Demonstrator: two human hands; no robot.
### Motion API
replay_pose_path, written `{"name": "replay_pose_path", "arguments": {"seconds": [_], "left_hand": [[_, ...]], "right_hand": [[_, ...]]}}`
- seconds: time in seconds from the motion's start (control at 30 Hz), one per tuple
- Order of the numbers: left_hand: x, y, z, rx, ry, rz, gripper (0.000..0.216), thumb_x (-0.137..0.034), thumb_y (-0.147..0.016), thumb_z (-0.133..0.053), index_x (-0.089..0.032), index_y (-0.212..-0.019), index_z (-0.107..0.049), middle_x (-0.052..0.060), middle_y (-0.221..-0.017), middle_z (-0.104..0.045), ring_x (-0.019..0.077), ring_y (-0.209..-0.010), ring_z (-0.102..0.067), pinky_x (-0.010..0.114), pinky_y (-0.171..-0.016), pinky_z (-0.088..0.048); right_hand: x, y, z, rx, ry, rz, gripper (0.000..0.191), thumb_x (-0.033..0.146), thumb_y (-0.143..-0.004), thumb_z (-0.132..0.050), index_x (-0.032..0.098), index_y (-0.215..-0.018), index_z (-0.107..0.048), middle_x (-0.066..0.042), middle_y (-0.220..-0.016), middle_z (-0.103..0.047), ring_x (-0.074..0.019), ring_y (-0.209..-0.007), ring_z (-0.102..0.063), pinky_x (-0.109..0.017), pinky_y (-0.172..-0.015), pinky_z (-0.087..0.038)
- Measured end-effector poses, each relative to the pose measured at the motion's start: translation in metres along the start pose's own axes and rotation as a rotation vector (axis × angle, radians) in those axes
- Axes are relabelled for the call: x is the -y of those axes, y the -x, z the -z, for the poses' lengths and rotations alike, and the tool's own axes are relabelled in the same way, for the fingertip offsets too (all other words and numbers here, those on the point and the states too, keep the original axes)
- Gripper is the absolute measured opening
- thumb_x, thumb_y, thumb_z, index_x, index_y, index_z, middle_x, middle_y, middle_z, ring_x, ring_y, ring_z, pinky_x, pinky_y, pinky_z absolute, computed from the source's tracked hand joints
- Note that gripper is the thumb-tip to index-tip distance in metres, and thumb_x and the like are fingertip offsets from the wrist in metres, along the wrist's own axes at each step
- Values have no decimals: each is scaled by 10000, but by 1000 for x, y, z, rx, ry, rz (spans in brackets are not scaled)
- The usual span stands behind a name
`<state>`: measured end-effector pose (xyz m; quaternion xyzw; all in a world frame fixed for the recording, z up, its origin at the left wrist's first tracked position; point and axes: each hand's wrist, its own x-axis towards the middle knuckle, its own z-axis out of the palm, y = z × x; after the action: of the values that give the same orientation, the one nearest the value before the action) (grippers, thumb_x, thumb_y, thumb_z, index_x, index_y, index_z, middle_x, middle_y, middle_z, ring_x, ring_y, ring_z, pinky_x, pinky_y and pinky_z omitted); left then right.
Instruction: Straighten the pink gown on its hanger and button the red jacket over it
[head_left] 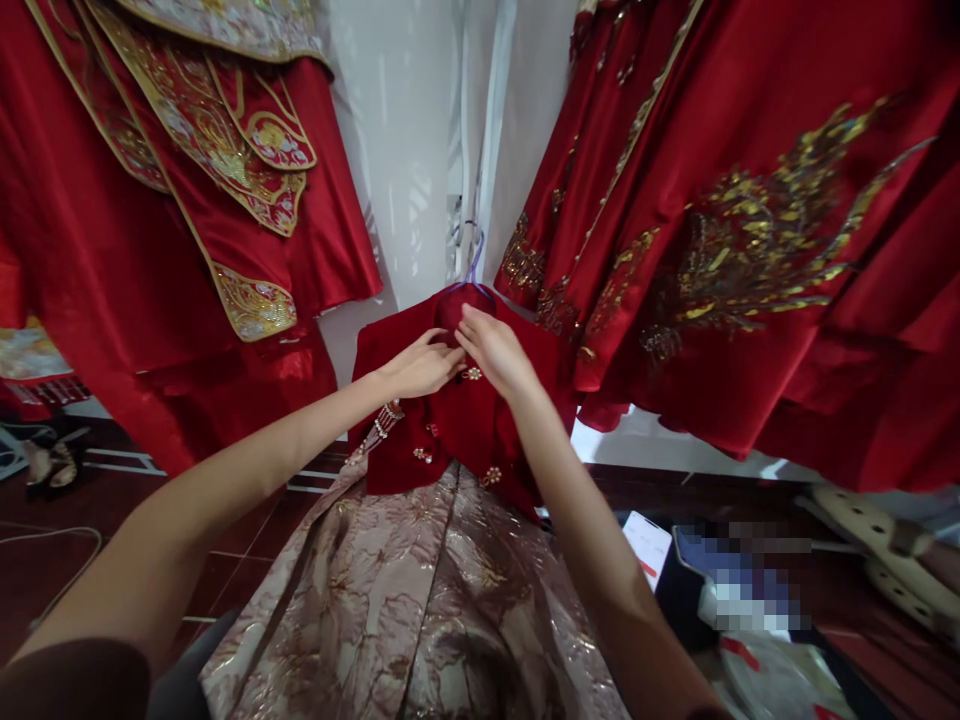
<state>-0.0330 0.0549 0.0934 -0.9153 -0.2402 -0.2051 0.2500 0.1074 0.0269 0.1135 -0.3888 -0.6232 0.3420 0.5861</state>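
Item: dark red jacket (465, 420) w/ pearl buttons, hung centre on a purple hanger (475, 258) over a pale brocade skirt (420, 590), btwn red gold-embroidered robes left (172, 200) & right (750, 250). Left hand (424, 365) & right hand (491, 350) both at the collar, fingers pinched narrow on the top fastening (471, 373). Dark floor below; papers (649, 545) lower right.

red embroidered robes (187, 200) and (750, 250) hang close on both sides, crowding the jacket (465, 420); only a narrow gap by the white wall (397, 150) stays open above, the skirt (420, 600) filling below.
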Motion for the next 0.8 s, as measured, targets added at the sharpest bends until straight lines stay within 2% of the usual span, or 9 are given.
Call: {"name": "replay_pose_path", "arguments": {"seconds": [0.1,0.17,0.27,0.37,0.47,0.57,0.63,0.73,0.8], "left_hand": [[1,15,0,-73,-69,281,285,-178,-838,-448,-104,-1105,-514,89,-798,-655,224,-801,-629,487,-1030,-283],[3,24,0,-168,-131,462,412,-115,-796,-452,-113,-1208,-457,153,-1016,-631,277,-993,-592,535,-1049,-227],[11,34,-4,-259,-148,669,601,-133,-743,-538,-131,-1315,-356,218,-1320,-422,372,-1256,-391,593,-1072,-147],[25,42,-15,-236,23,875,887,-221,-594,-726,-108,-1349,-276,255,-1369,-287,437,-1293,-310,596,-1044,-234],[44,49,-27,-171,200,909,977,-237,-529,-769,-136,-1360,-265,237,-1384,-261,391,-1266,-384,501,-1008,-357],[69,53,-30,-84,301,880,726,-166,-617,-663,-166,-1295,-405,175,-1277,-468,298,-1146,-532,397,-962,-423],[87,53,-25,-47,331,942,559,-133,-640,-604,-190,-1191,-530,129,-1138,-601,287,-1083,-577,379,-936,-434],[110,52,-10,-44,349,1060,372,-141,-643,-577,-203,-1003,-646,101,-1006,-678,301,-1028,-606,380,-884,-447],[119,54,2,-80,413,1139,255,-174,-652,-579,-182,-892,-667,97,-932,-697,281,-958,-633,351,-828,-470]], "right_hand": [[-22,5,-25,-290,388,55,877,568,-800,-506,-41,-1379,-256,-296,-1440,-285,-348,-1363,-265,-489,-1083,-277],[-38,14,-30,-465,610,37,903,573,-816,-480,-113,-1355,-248,-367,-1376,-321,-413,-1316,-306,-540,-1050,-273],[-58,27,-18,-582,779,33,838,591,-847,-407,-93,-1324,-312,-364,-1264,-440,-427,-1198,-438,-551,-969,-342],[-69,32,12,-563,809,37,769,618,-863,-339,-53,-1227,-431,-341,-1154,-529,-394,-1114,-518,-519,-922,-392],[-73,29,45,-538,850,45,717,613,-868,-336,-26,-1143,-511,-324,-1110,-567,-371,-1085,-552,-480,-910,-420],[-67,20,75,-512,899,-3,667,598,-866,-367,2,-1092,-564,-300,-1043,-614,-360,-1041,-590,-449,-878,-449],[-57,11,92,-469,952,-81,661,598,-851,-406,2,-1072,-588,-297,-1008,-634,-362,-1013,-609,-429,-850,-462],[-38,-6,116,-339,1065,-148,677,648,-793,-470,32,-1024,-631,-269,-948,-662,-354,-957,-632,-391,-784,-474],[-25,-18,131,-188,1120,-130,674,693,-756,-483,74,-953,-664,-220,-900,-679,-330,-905,-644,-352,-727,-470]]}}
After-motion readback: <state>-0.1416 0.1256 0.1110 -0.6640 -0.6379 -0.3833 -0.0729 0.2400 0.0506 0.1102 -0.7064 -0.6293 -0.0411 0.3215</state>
